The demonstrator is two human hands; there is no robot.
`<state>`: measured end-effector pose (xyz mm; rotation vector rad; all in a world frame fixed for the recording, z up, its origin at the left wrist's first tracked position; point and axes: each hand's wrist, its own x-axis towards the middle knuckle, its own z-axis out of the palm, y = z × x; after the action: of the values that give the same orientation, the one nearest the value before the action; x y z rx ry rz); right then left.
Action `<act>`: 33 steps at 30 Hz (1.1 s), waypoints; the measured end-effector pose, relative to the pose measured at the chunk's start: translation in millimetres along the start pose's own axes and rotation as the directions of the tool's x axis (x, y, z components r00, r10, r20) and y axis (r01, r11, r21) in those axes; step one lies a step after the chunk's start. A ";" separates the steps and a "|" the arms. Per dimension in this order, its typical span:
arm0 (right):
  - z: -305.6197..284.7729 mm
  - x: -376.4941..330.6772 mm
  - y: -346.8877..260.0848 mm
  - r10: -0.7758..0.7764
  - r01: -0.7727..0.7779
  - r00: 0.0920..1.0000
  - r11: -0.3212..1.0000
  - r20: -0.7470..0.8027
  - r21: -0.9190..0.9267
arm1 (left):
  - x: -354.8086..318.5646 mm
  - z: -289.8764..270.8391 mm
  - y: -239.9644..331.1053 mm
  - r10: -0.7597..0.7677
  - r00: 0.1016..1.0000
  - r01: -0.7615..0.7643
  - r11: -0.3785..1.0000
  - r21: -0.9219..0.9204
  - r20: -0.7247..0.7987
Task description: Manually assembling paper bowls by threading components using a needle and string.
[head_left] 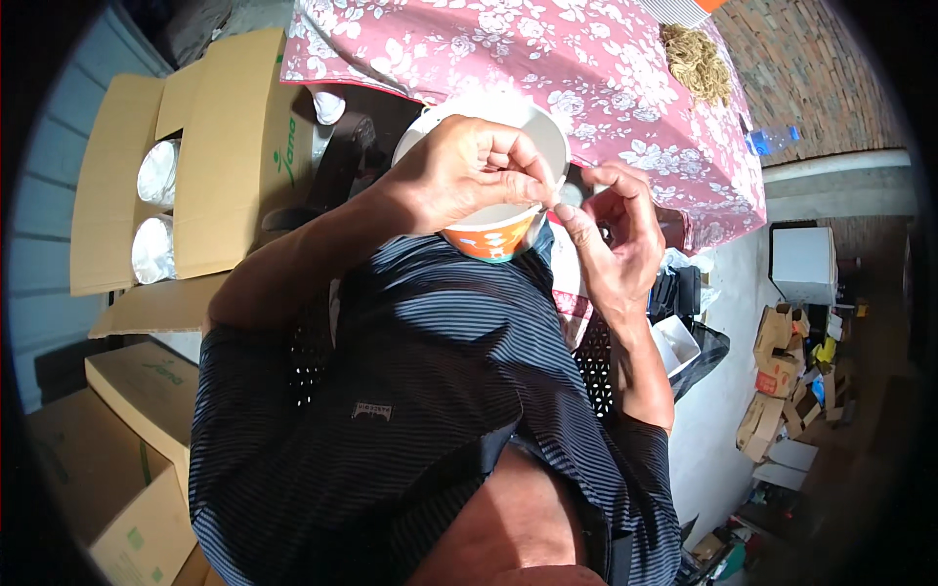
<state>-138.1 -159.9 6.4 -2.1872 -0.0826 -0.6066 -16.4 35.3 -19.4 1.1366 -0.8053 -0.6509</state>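
Observation:
A large paper tub (490,238) with a white inside and an orange printed outside sits at my lap, its mouth facing up. Over its right rim my left hand (479,168) is closed in a pinch, thumb against forefinger. Close against it, my right hand (618,232) also pinches with thumb and forefinger, its other fingers curled. A small whitish bit shows between the two sets of fingertips, too small and too bright to name. My left wrist and hand hide part of the tub's opening, so its contents cannot be made out.
A table with a pink floral cloth (440,49) stands ahead, a bundle of tan cord (696,64) on its right. Open cardboard boxes (230,156) at left hold wrapped white rolls (154,250). A plastic bottle (772,140), a white box (803,264) and piled cartons (777,376) lie right.

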 end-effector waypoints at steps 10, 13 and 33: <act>-3.6 23.9 -2.6 -0.011 -0.017 0.959 0.995 0.284 0.095 | -1.1 4.3 6.7 0.057 0.994 -0.044 0.991 0.128 -0.095; -1.0 20.1 2.3 0.011 -0.057 0.967 0.983 0.254 0.173 | -3.1 11.4 17.2 0.001 0.985 0.035 0.977 0.212 -0.170; -0.4 14.5 -5.2 -0.248 0.261 0.956 0.963 0.159 -0.064 | -3.7 11.8 2.8 0.304 0.952 -0.214 0.728 0.651 -0.026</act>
<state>-126.9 -159.0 16.9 -2.3216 -0.4319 -0.5959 -28.2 32.9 -15.1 1.6296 -1.0926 -0.0348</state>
